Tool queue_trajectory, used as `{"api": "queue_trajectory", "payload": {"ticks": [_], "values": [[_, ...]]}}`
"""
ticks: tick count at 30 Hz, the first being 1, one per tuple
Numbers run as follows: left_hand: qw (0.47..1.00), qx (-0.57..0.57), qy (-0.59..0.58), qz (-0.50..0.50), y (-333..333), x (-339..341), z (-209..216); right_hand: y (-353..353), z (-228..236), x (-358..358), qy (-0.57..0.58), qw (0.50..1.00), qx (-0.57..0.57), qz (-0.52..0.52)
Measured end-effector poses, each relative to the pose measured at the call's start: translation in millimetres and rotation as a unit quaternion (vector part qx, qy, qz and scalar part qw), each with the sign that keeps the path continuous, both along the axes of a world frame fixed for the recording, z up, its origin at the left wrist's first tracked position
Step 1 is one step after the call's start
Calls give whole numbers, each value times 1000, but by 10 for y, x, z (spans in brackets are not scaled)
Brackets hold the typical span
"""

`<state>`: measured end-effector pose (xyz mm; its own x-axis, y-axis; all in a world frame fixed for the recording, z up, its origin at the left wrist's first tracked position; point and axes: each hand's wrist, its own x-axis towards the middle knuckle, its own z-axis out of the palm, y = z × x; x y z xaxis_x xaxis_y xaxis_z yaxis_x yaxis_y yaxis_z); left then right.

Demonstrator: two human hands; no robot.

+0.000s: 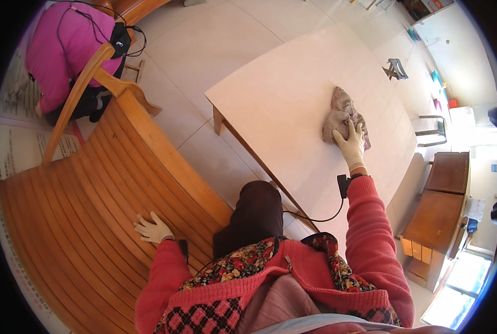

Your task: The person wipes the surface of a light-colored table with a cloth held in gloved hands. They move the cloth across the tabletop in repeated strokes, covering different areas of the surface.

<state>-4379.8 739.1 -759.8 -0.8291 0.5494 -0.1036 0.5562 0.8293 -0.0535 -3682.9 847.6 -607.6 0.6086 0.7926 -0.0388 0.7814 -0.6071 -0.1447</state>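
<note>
My right hand [351,146], in a pale glove, lies over the near part of a crumpled grey-brown cloth [340,118], its fingers spread across the fabric rather than closed around it. The cloth sits bunched on the pale tabletop [282,100], toward its right side, with one lobe pointing away from me. My left hand [154,229], gloved too, is well apart from it, fingers fanned out and holding nothing, resting on the slats of a wooden settee [87,189]. A dark folding stand [395,69] shows beyond the cloth. Past the settee's curved armrest [76,106], a person in a magenta top [73,47] bends low. Brown wooden cabinets [435,214] stand off to my right.
</note>
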Motion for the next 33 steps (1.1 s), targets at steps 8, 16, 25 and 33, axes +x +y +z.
{"api": "queue_trajectory", "payload": {"ticks": [8, 16, 25, 33], "values": [[964, 228, -110, -85, 1227, 488, 370, 391, 61, 302, -28, 999, -28, 12], [982, 127, -106, -92, 1787, 937, 85, 1016, -254, 988, -44, 998, -35, -27], [978, 148, -110, -95, 1798, 898, 76, 1824, -415, 1622, -54, 996, -67, -34], [976, 158, -88, -122, 1840, 957, 120, 2799, -476, 1936, -46, 997, -36, 42]]}}
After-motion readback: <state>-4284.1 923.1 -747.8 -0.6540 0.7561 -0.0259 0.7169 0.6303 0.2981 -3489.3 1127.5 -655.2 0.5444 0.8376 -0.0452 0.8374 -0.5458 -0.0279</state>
